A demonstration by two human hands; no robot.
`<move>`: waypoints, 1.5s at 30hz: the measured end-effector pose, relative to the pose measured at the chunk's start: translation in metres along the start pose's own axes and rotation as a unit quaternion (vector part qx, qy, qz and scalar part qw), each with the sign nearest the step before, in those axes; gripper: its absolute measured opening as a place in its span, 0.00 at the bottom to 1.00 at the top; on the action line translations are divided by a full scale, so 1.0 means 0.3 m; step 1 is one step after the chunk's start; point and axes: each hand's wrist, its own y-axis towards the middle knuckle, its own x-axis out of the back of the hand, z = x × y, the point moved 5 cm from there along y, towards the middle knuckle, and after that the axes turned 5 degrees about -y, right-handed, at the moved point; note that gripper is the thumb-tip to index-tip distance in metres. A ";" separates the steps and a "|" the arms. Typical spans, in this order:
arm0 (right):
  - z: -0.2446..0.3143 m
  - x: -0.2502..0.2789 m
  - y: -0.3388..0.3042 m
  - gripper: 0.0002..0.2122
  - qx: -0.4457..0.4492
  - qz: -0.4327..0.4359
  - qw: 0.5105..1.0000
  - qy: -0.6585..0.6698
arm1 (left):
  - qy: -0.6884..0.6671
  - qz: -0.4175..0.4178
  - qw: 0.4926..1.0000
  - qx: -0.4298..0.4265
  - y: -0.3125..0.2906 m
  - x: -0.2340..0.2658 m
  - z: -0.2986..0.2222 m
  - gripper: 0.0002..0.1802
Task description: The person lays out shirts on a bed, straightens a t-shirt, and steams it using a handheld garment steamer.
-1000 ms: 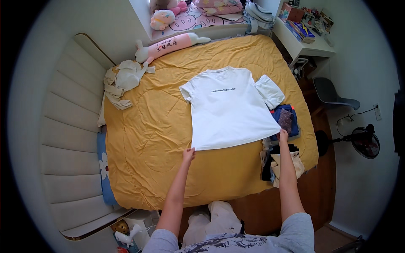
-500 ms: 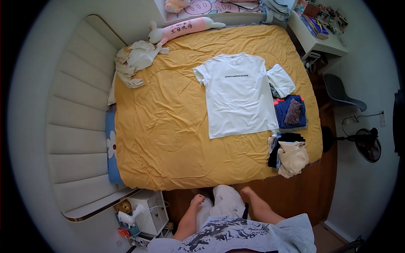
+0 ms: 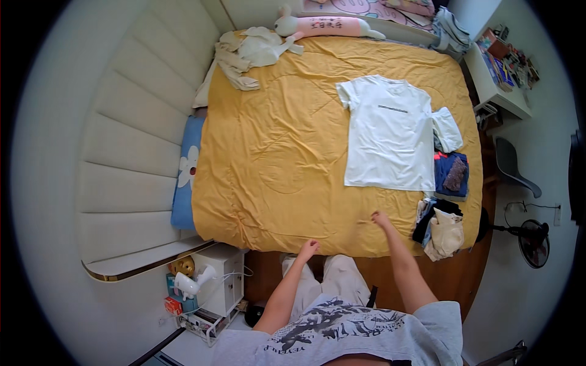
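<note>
A white short-sleeved T-shirt point(image 3: 390, 140) lies spread face up on the yellow bedspread point(image 3: 274, 165), its neckline at the far side and a small dark print across the chest. Over the bed's near edge is my left hand point(image 3: 309, 249), fingers curled in and nothing visible in them. My right hand point(image 3: 379, 219) reaches over the bedspread, a short way below the T-shirt's hem and not touching it. Its fingers look bent, but a faint smear beside them hides how they are set.
Folded clothes line the right edge: a white garment point(image 3: 447, 130), a navy pile point(image 3: 450, 174) and a beige garment point(image 3: 445, 235). Crumpled light clothes point(image 3: 256, 52) and a long pink plush point(image 3: 329, 27) lie at the far side. A nightstand point(image 3: 223, 274) stands at the near left.
Both hands have risen from beside my legs toward the bed, the right one farther forward. The whole view has shifted, so the bed sits farther right. The T-shirt lies as before.
</note>
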 end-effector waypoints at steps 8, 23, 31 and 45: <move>0.059 0.016 0.109 0.10 -0.101 -0.087 0.991 -0.006 | -0.003 0.045 0.995 0.093 -0.011 0.370 0.072 0.07; 1.235 -0.696 0.603 0.53 -0.117 -0.018 0.968 -0.222 | 0.145 -0.152 0.970 -0.120 0.507 1.439 -0.603 0.09; 1.258 -0.765 0.708 0.58 -0.143 -0.075 0.953 -0.255 | 0.397 -0.246 0.811 -0.353 1.134 1.388 -1.409 0.14; 1.165 -0.798 0.748 0.58 -0.161 -0.052 0.959 -0.228 | 0.096 -0.173 0.970 -0.143 1.868 1.324 -1.612 0.18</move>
